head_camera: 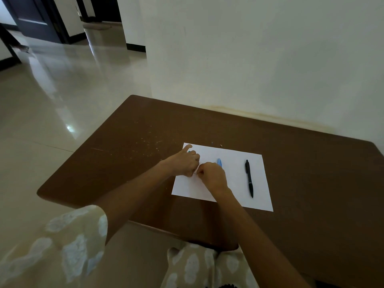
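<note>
A white sheet of paper (234,183) lies on the brown table (133,154). My left hand (184,164) is over the sheet's left part with fingers curled and the index finger stretched out; a small blue piece (190,151) shows at its knuckles. My right hand (212,176) is curled beside it, knuckles touching the left hand. The end of a blue pen part (219,162) sticks out beyond its fingers. Something thin seems pinched where the two hands meet, but it is too small to make out. A black pen (249,178) lies on the sheet's right side, apart from both hands.
The table's far edge stands against a white wall (259,59). Small light crumbs (145,140) are scattered on the table left of the paper. To the left is glossy tiled floor (52,100) and, farther back, a dark door (35,15). My patterned clothing fills the bottom of the view.
</note>
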